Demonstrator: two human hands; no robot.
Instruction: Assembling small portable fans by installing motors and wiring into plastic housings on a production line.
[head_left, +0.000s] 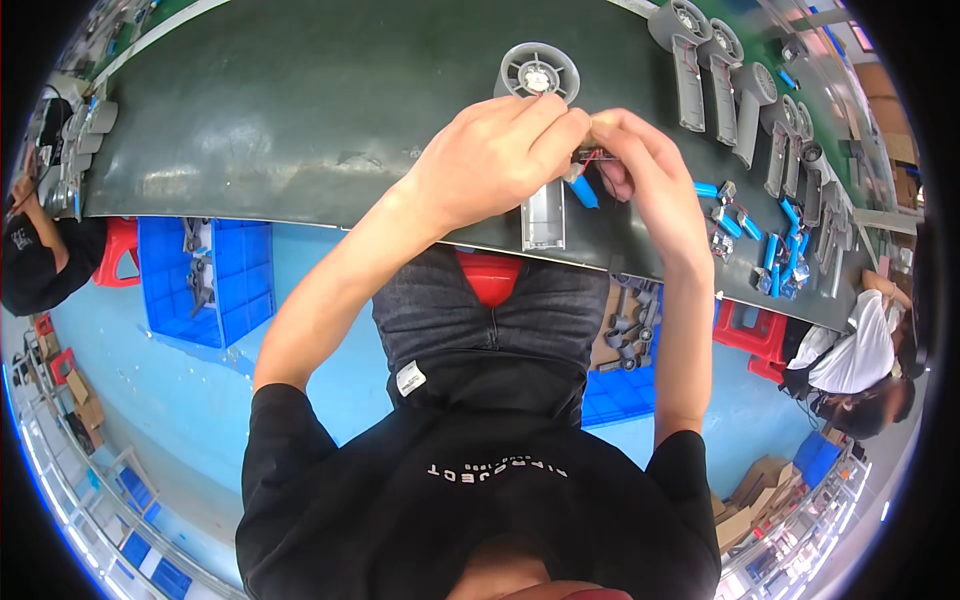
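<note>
A grey handheld fan housing lies on the dark table, its round head [539, 72] pointing away from me and its open handle [543, 217] toward me. Above the handle, my left hand [495, 155] is closed in a pinch, and its fingertips hide what they hold. Close against it, my right hand [645, 160] pinches the edge of a small circuit board [594, 155] with thin red wires. A blue cylindrical battery [583, 191] sticks out below the board, tilted beside the handle. The fingers cover most of the board.
More grey fan housings [690, 85] stand along the table's right side, near loose blue batteries [728, 222] with boards. Blue crates [205, 280] sit on the floor left and right of my legs. Other people sit at the far left and right [855, 350].
</note>
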